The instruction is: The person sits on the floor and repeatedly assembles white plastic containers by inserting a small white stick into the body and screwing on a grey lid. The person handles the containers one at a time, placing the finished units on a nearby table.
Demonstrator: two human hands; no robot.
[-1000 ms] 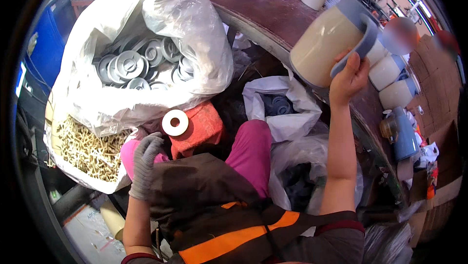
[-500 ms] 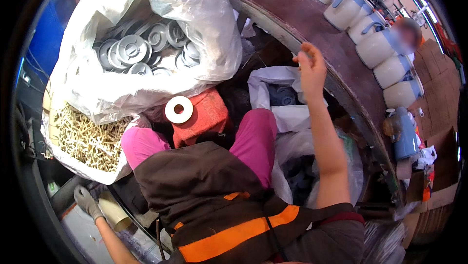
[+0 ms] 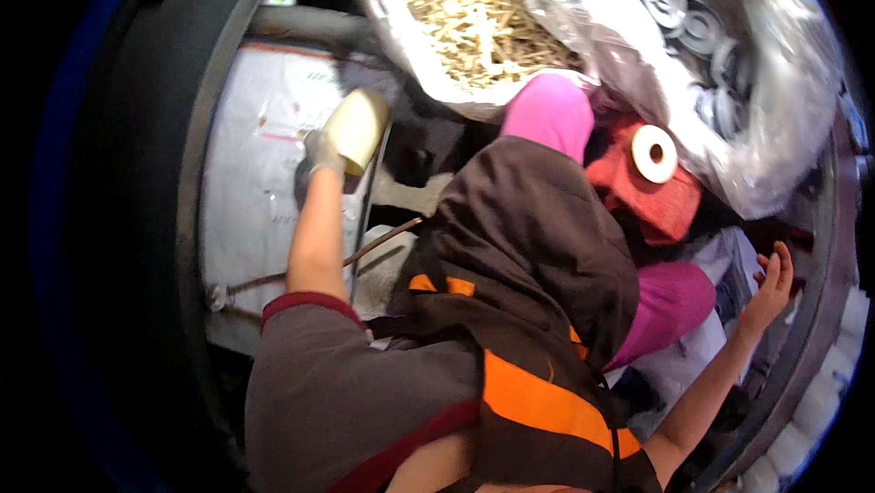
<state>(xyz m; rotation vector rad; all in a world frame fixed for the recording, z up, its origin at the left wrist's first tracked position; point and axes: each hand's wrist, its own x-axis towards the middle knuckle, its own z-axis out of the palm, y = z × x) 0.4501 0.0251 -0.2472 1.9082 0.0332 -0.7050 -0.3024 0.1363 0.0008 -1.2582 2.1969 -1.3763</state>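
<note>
My left hand [image 3: 321, 152], in a grey glove, reaches down to my left and grips a cream-coloured container [image 3: 357, 127] above a white sack [image 3: 248, 174] on the floor. My right hand [image 3: 773, 278] is bare and holds nothing. Its fingers are spread, and it hovers by the curved brown table edge [image 3: 820, 247] at the right. On my lap lies a red cloth [image 3: 652, 201] with a white roll of tape [image 3: 654, 153] on top.
A clear bag of metal discs [image 3: 702, 19] and a bag of small beige pieces [image 3: 483, 10] stand ahead of my knees. A thin metal rod [image 3: 301, 272] lies across the floor sack. A dark curved rim [image 3: 196, 128] closes off the left.
My right hand let go of the cream container on the table and dropped to the table edge. My view swung down to the left, where my left hand now grips a cream container.
</note>
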